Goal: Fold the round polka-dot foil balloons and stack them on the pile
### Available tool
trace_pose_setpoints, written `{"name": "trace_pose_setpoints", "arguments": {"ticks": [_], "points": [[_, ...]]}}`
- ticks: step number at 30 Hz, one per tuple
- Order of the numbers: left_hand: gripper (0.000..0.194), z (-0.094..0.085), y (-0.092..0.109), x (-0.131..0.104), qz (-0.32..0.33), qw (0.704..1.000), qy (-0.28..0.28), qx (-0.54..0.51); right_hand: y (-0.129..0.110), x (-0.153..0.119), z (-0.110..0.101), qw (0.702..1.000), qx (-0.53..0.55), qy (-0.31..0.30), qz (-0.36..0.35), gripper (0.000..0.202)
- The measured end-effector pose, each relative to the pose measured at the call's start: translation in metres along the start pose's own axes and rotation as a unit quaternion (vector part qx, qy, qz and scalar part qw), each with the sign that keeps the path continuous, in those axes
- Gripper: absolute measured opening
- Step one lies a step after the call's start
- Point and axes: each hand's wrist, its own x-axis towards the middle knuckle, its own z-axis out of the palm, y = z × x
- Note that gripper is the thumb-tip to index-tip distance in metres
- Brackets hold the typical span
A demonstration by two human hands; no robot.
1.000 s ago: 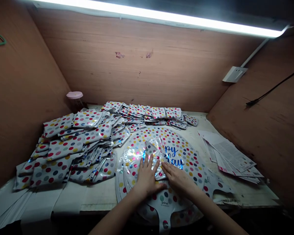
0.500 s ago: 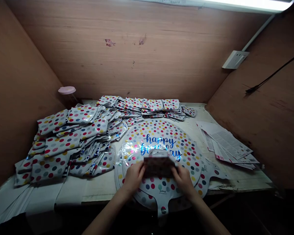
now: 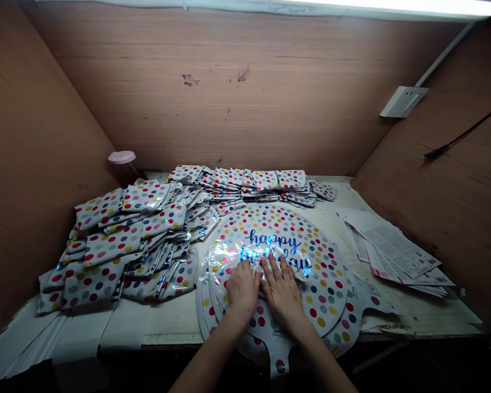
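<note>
A flat round foil balloon (image 3: pixel 323 273) with coloured dots and blue "happy birthday" lettering lies on top of other flat balloons in front of me. My right hand (image 3: pixel 284 297) rests palm down over the lettering, fingers stretched out and a little spread. Close on its left, my left hand (image 3: pixel 243 292) has its fingers bent and held together, with the thumb towards the right hand. Shiny clear film (image 3: pixel 265 255) shows around the fingertips. What lies beneath both hands is mostly hidden, and I cannot make out what the left fingers hold.
Folded dotted balloons (image 3: pixel 112 243) are heaped at the left, with more folded balloons (image 3: pixel 265 180) stacked along the back. Printed sheets (image 3: pixel 396 248) lie at the right. A pink-lidded cup (image 3: pixel 123 158) stands in the back left corner. Wooden panels (image 3: pixel 249 109) enclose the table (image 3: pixel 172 327).
Both hands held up a dark, blurred folded piece between them; now they are close together, down on the balloon. The right hand has flattened out. The view has shifted slightly.
</note>
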Motion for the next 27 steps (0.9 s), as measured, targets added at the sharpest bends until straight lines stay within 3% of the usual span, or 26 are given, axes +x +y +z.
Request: {"name": "trace_pose_setpoints", "arguments": {"ticks": [4,6,9,12,14,16,18,19,21,22,24,25,27], "points": [[0.03,-0.006,0.013,0.002,-0.018,0.996,-0.081,0.022,0.001,-0.005,0.005,0.999,-0.032,-0.004,0.034,0.053],[0.028,-0.008,0.018,0.004,-0.016,0.995,-0.095,0.029,-0.002,-0.007,0.005,0.997,-0.059,-0.002,0.056,0.052],[0.028,-0.003,0.021,0.003,-0.024,0.997,-0.073,0.016,-0.006,-0.007,0.007,0.994,-0.073,0.007,0.075,0.051],[0.026,0.015,0.019,-0.006,-0.022,0.999,-0.034,-0.033,-0.003,-0.006,0.015,0.99,-0.059,0.051,0.116,0.053],[0.021,0.024,0.012,-0.012,-0.018,0.996,-0.016,-0.086,0.008,-0.008,0.02,0.982,-0.04,0.091,0.161,0.058],[0.016,0.017,-0.005,-0.012,-0.024,0.986,-0.004,-0.166,0.025,-0.014,0.023,0.975,-0.013,0.114,0.189,0.06],[0.017,-0.014,-0.032,0.0,-0.039,0.968,0.062,-0.238,0.045,-0.027,0.022,0.977,0.015,0.117,0.177,0.062],[0.02,-0.039,-0.05,0.011,-0.045,0.957,0.116,-0.264,0.055,-0.035,0.02,0.981,0.026,0.114,0.153,0.061],[0.025,-0.099,-0.09,0.045,-0.082,0.931,0.29,-0.207,0.069,-0.052,0.013,0.992,0.041,0.102,0.062,0.061],[0.025,-0.131,-0.111,0.065,-0.101,0.919,0.331,-0.188,0.073,-0.061,0.009,0.995,0.041,0.094,0.006,0.062],[0.024,-0.183,-0.148,0.108,-0.128,0.906,0.371,-0.158,0.076,-0.075,0.004,0.992,0.029,0.072,-0.102,0.066],[0.023,-0.201,-0.164,0.128,-0.136,0.905,0.377,-0.143,0.076,-0.08,0.001,0.987,0.018,0.06,-0.149,0.068],[0.022,-0.22,-0.187,0.158,-0.142,0.906,0.383,-0.11,0.073,-0.085,-0.002,0.973,0.0,0.046,-0.224,0.071]]}}
